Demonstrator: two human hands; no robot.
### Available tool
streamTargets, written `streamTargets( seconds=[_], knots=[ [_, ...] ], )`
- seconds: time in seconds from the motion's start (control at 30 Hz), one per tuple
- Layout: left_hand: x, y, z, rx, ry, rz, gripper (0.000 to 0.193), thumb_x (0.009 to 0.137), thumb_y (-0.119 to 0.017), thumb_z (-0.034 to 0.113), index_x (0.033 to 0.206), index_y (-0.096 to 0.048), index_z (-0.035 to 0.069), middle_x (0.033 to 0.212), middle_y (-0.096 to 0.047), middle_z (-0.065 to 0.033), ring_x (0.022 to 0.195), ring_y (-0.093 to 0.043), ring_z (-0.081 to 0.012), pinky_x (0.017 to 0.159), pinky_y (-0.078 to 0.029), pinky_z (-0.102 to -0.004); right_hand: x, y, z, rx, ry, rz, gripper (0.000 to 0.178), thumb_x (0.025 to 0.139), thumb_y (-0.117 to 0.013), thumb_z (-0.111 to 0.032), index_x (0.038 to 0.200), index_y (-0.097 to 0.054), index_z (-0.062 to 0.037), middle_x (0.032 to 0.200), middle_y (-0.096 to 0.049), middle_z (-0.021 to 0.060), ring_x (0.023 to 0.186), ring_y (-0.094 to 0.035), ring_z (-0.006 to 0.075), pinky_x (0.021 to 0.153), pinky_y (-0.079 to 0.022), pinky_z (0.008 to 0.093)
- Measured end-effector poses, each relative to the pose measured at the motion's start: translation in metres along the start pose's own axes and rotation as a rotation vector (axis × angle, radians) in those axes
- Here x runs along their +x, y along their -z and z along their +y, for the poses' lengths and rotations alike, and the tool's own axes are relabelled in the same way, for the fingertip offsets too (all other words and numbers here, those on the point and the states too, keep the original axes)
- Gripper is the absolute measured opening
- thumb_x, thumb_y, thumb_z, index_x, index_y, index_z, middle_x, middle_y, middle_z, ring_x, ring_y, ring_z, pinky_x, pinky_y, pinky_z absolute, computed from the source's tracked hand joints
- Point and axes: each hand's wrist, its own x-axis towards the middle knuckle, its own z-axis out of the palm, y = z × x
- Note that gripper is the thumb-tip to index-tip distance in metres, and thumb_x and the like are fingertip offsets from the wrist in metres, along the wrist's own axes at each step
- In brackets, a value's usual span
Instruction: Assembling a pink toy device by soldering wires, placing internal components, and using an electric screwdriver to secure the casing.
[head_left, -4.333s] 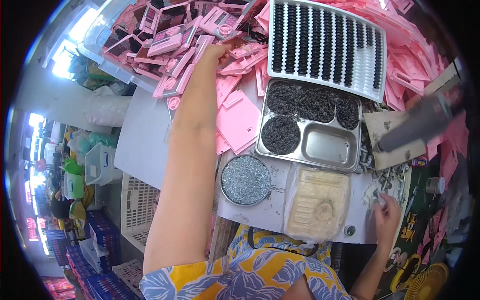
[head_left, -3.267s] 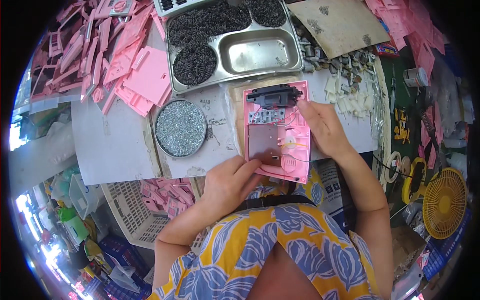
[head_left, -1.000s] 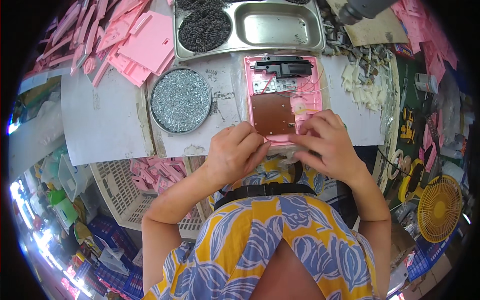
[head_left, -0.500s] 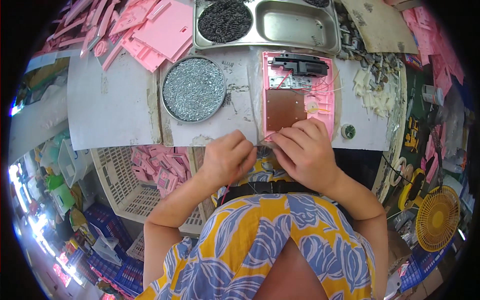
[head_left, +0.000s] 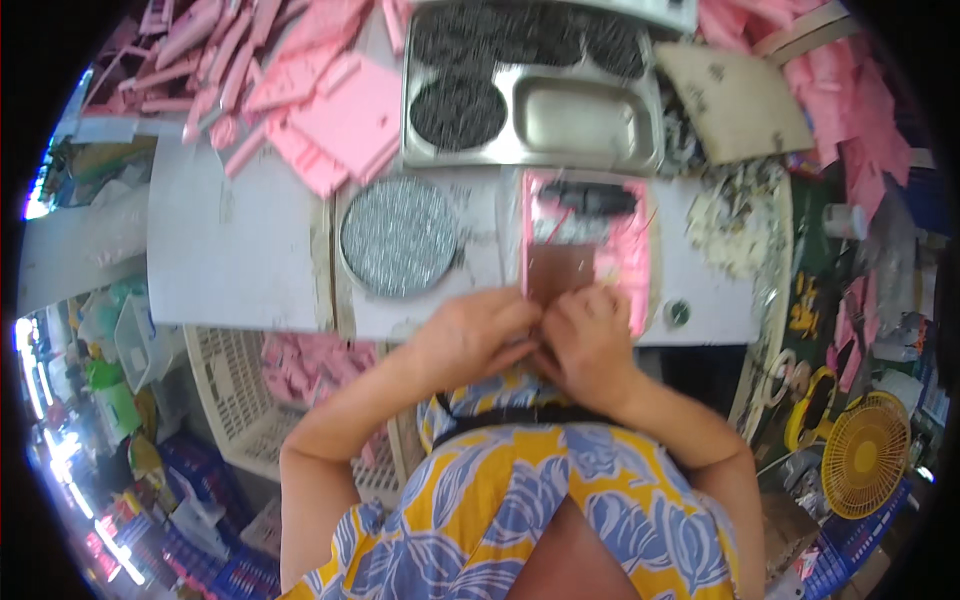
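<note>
At the table's front edge, my left hand point(head_left: 483, 332) and my right hand point(head_left: 588, 340) meet, fingers pinched together and blurred by motion. What they hold between the fingertips is hidden. Right behind them lies an open pink plastic case point(head_left: 632, 262), its near end partly covered by my right hand. Inside it sit a black elongated part point(head_left: 590, 198), a silvery strip with thin red wires, and a brown board point(head_left: 560, 268).
Left of the case stands a round dish of small silvery screws point(head_left: 400, 238). Behind is a metal compartment tray point(head_left: 480, 157) with black springs. Pink panels point(head_left: 350, 115) pile up at the far left. White plastic pieces point(head_left: 735, 225) and a small green-topped round item point(head_left: 677, 313) lie right. Below left is a crate point(head_left: 235, 385).
My left hand has moved right and up against my right hand. The red wire seen hanging below my left hand no longer shows. The whole view has shifted, with the table lower.
</note>
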Motion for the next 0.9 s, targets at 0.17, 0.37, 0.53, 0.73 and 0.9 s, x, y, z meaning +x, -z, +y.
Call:
streamTargets(
  seconds=[0.17,0.37,0.53,0.73,0.9],
  knots=[
    [0.000,-0.008,-0.018,0.096,-0.198,0.025,0.024,0.080,-0.080,0.011,0.100,-0.068,0.007,0.086,-0.060,-0.0090,0.074,-0.064,-0.0287,0.063,-0.054,-0.0383,0.040,0.076,0.052,0.246,0.168,0.033,0.020,0.074,-0.080,-0.017,0.089,-0.071,-0.0080,0.089,-0.066,0.0048,0.091,-0.061,0.0259,0.086,-0.047,0.0417],
    [0.008,0.000,-0.021,0.060,-0.221,-0.050,0.021,0.082,-0.079,0.012,0.099,-0.069,0.007,0.085,-0.060,-0.0076,0.073,-0.064,-0.0267,0.062,-0.054,-0.0372,0.200,0.148,0.208,-0.060,-0.034,0.355,0.014,0.084,-0.071,-0.016,0.091,-0.071,-0.0040,0.089,-0.073,0.0103,0.086,-0.064,0.0286,0.079,-0.049,0.0389],
    [0.017,-0.001,-0.018,0.040,-0.220,-0.076,0.021,0.083,-0.079,0.013,0.099,-0.068,0.006,0.084,-0.059,-0.0079,0.073,-0.064,-0.0270,0.062,-0.054,-0.0376,0.334,0.139,0.350,-0.562,0.111,0.517,0.024,0.088,-0.069,-0.019,0.110,-0.070,-0.0103,0.109,-0.069,0.0082,0.099,-0.063,0.0288,0.085,-0.053,0.0411],
    [-0.001,-0.004,-0.017,0.040,-0.116,-0.025,0.020,0.083,-0.080,0.014,0.097,-0.068,0.006,0.085,-0.060,-0.0077,0.074,-0.064,-0.0263,0.063,-0.054,-0.0370,0.362,0.116,0.315,-0.907,0.222,0.491,0.015,0.086,-0.069,-0.016,0.100,-0.070,-0.0122,0.099,-0.065,0.0029,0.099,-0.061,0.0258,0.083,-0.055,0.0408],
    [0.004,-0.004,-0.018,0.050,-0.147,-0.015,0.022,0.082,-0.080,0.014,0.100,-0.069,0.006,0.086,-0.060,-0.0083,0.075,-0.064,-0.0269,0.063,-0.054,-0.0372,0.367,0.128,0.352,-0.605,0.265,0.551,0.012,0.090,-0.065,-0.016,0.100,-0.066,-0.0096,0.100,-0.064,0.0095,0.103,-0.059,0.0336,0.082,-0.052,0.0434]
  ],
)
